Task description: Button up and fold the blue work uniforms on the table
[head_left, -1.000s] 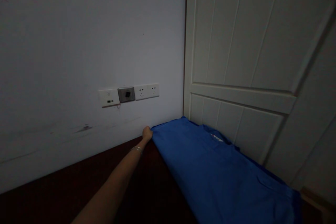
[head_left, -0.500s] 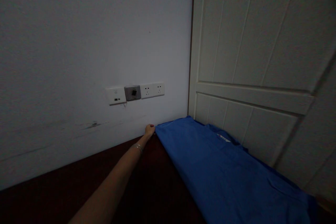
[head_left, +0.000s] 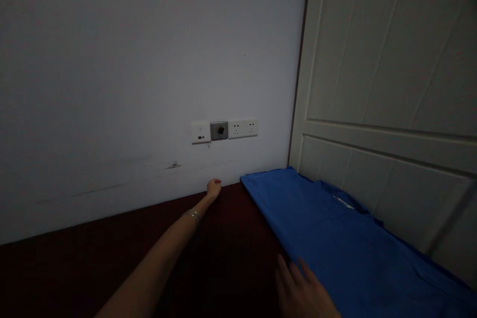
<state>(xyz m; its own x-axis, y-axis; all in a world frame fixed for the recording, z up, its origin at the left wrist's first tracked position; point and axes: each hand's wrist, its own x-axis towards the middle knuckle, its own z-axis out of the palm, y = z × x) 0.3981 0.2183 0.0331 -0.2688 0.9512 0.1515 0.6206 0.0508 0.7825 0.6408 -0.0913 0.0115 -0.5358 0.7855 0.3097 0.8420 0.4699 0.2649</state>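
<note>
A blue garment, which looks like a folded shirt with a white neck label, lies flat on the dark red surface along the panelled door. My left hand, with bracelets at its wrist, is stretched out close to the wall, left of the garment's far corner and apart from it. Its fingers are curled in, and nothing shows in them. At the bottom, my right hand is at the garment's left edge with its fingers extended and somewhat apart. Whether it touches the cloth is hard to tell.
A white wall rises behind the surface and carries a row of sockets and a grey plate. The pale panelled door bounds the right side. The room is dim.
My left hand has come off the garment's far corner and now sits to its left. My right hand has entered from below. The view has swung left; the garment lies as before.
</note>
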